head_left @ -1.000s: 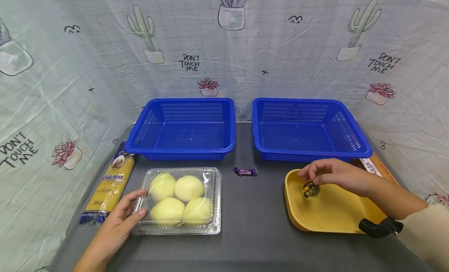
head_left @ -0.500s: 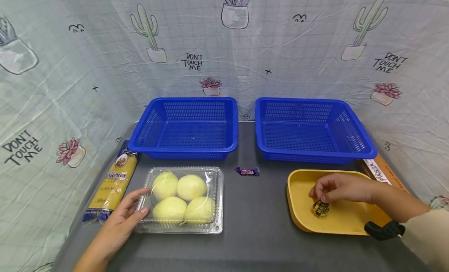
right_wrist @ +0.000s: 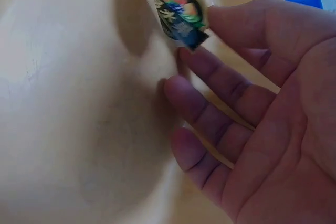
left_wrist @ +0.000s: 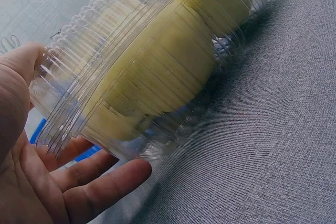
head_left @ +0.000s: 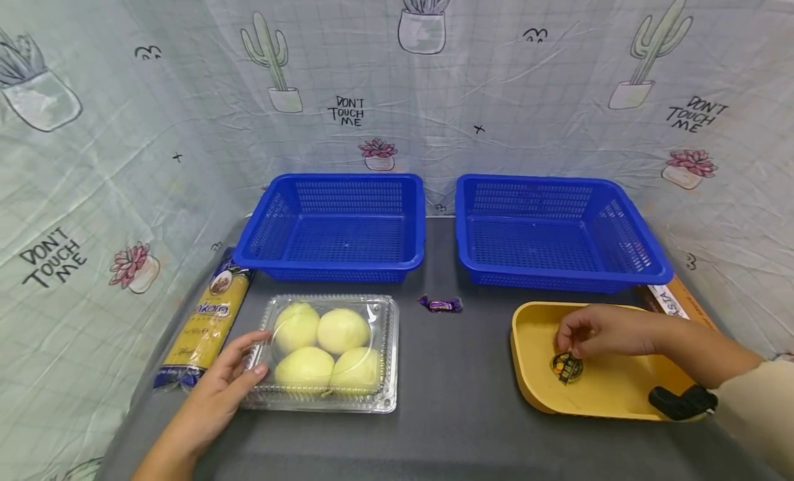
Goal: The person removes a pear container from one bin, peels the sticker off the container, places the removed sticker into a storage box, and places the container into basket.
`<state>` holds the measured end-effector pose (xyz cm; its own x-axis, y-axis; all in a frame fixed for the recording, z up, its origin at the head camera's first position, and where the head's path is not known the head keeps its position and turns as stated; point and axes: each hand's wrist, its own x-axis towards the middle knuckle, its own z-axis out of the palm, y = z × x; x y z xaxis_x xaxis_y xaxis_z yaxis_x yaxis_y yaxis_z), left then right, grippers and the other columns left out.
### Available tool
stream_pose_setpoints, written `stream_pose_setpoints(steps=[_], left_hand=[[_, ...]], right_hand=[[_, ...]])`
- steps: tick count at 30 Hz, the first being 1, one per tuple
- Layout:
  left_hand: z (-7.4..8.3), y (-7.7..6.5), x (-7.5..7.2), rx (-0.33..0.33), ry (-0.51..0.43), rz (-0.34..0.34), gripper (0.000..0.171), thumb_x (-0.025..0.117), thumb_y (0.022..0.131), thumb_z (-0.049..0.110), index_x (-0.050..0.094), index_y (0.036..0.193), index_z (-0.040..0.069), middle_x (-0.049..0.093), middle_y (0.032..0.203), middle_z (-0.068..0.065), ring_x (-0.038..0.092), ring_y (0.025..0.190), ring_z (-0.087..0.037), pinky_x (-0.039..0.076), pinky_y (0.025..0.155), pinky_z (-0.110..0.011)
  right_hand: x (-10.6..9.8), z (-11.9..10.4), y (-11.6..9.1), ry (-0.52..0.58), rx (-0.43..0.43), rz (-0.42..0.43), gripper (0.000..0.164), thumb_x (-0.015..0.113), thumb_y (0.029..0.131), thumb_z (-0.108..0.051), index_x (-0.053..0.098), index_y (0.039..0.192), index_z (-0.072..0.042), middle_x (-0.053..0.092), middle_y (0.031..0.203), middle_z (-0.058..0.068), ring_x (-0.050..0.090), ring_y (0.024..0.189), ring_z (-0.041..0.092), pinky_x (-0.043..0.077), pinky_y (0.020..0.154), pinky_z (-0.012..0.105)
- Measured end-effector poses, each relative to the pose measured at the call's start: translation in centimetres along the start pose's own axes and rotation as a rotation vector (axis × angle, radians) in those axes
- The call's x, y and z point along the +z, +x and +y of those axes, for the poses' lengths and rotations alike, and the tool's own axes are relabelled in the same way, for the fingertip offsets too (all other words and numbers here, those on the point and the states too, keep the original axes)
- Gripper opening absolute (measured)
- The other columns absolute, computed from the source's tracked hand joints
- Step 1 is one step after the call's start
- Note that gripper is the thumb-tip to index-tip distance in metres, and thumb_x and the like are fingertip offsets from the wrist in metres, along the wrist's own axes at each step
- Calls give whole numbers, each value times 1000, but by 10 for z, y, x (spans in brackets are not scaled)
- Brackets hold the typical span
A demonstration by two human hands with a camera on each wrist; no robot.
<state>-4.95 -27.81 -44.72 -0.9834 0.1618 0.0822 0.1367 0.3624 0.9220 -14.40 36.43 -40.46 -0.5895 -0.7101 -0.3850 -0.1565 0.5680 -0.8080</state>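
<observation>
In the head view, my left hand [head_left: 214, 388] rests against the left side of a clear plastic clamshell box [head_left: 391, 350]. Inside it are several yellow-green fruits [head_left: 304, 365]. The left wrist view shows the thumb at the lid's ribbed edge and relaxed fingers [left_wrist: 113, 182] near the lower edge. My right hand [head_left: 611, 333] is over the yellow tray [head_left: 626, 395], pinching a small round sticker [head_left: 566, 367] between thumb and forefinger. A fruit picture on a dark ground shows on the curled sticker in the right wrist view, with the other fingers loosely bent below.
Two blue baskets, left [head_left: 335, 266] and right [head_left: 558, 269], stand along the back by the printed curtain. A purple-wrapped candy [head_left: 441, 305] lies between box and tray. A yellow pasta packet [head_left: 207, 322] lies at left, and a pasta sauce box [head_left: 668, 300] behind the tray.
My right hand has moved down and slightly right with the sticker, lower over the yellow tray. My left hand stays at the clamshell box. The view has shifted slightly left.
</observation>
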Motion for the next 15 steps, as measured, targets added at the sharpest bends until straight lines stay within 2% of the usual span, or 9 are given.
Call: stream_pose_setpoints(steps=[4,6,11,15], left_hand=[[1,4,0,-9,0,-6,48,59,110,10,46,156,9,48,153,14,28,153,-38,32,103,-6],[2,5,-1,-12,-4,-10,48,59,110,10,46,156,9,47,156,8,24,152,-50,32,102,-6],[3,3,-2,-44,5,-36,49,57,111,13,43,159,11,38,163,-11,20,153,-53,31,101,-5],[5,2,-4,-69,43,-50,50,55,113,19,42,161,14,35,165,-15,21,153,-52,31,100,-5]], right_hand=[[2,-5,-4,-128,5,52,16,70,100,-6,73,114,-14,71,109,0,62,95,14,53,85,25],[4,-7,-6,-190,1,78,17,72,99,-8,74,114,-17,71,108,-4,62,95,12,54,86,26],[7,-12,-11,-305,1,116,19,76,99,-14,74,115,-22,71,108,-10,61,95,6,56,84,29],[3,-22,-14,-343,-21,133,20,75,101,-16,74,120,-21,73,112,-9,64,98,7,58,81,30]])
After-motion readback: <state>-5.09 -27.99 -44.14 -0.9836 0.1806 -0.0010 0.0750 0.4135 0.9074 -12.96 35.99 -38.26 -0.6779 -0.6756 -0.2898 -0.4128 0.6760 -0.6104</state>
